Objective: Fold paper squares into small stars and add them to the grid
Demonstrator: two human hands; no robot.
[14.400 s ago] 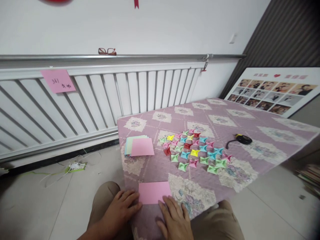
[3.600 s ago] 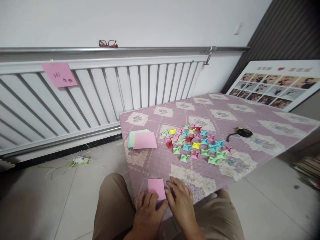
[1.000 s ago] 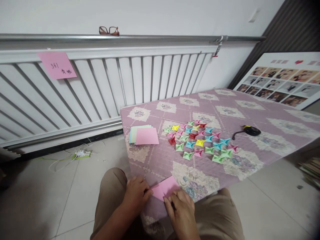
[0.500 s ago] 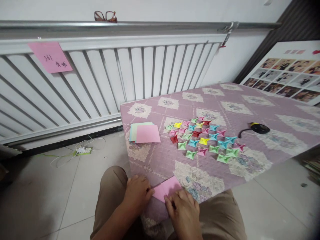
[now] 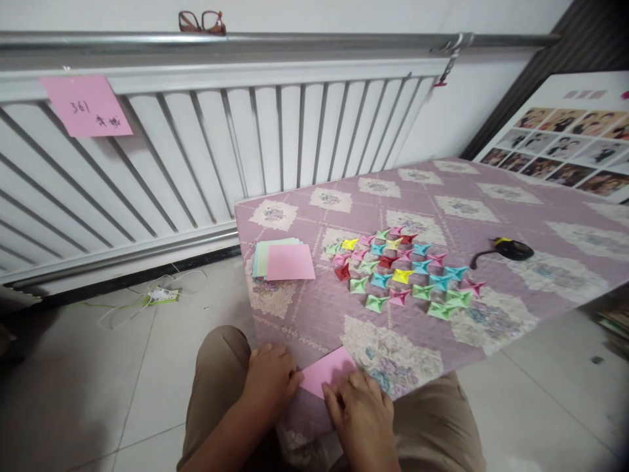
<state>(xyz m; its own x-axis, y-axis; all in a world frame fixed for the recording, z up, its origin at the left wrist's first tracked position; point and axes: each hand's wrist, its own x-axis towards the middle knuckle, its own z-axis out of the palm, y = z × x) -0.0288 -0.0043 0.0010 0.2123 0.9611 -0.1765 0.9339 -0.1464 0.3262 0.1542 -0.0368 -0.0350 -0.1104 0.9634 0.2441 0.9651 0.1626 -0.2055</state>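
A folded pink paper (image 5: 328, 371) lies on the tablecloth at the near corner of the table. My left hand (image 5: 273, 380) rests at its left end, fingers curled, thumb on the paper's edge. At the right end my right hand (image 5: 361, 406) presses on the paper with bent fingers, its thumb and fingertips at the lower edge. Farther back sits a stack of square sheets with a pink sheet (image 5: 291, 262) on top, green and blue ones beneath. Several small folded paper shapes (image 5: 387, 262) in green, pink, yellow, blue and red stand in rows right of the stack.
A black object with a short cord (image 5: 514, 250) lies on the tablecloth (image 5: 314, 314) at right. Behind are a radiator (image 5: 275, 131), glasses (image 5: 202, 23) on a pipe and a pink note (image 5: 87, 107). A photo board (image 5: 565, 141) leans at right; a power strip (image 5: 164, 296) is on the floor.
The view has shifted slightly, with the wall items a little higher and farther left. Both hands and the folded pink paper look nearly unchanged.
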